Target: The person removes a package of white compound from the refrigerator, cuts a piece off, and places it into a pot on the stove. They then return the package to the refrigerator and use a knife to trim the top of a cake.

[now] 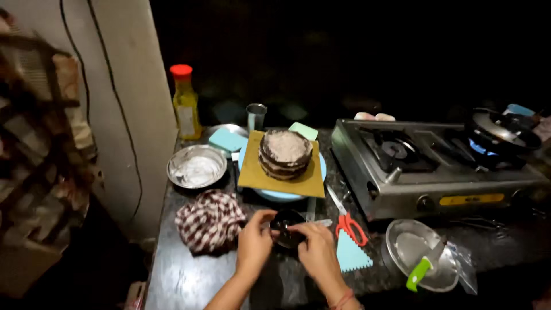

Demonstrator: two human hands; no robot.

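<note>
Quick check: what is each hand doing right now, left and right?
Left hand: fingers closed on the small dark bowl.
Right hand: fingers gripping the same bowl from the other side.

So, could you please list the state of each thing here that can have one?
Left hand: gripping the small dark container.
Right hand: fingers on the container's top.
Layered cake: stacked, unfrosted sides, on a yellow board.
Yellow bottle: upright, red cap on.
Stove: no flame visible.
Scissors: closed, lying flat.
Steel bowl: holds white cream.
</note>
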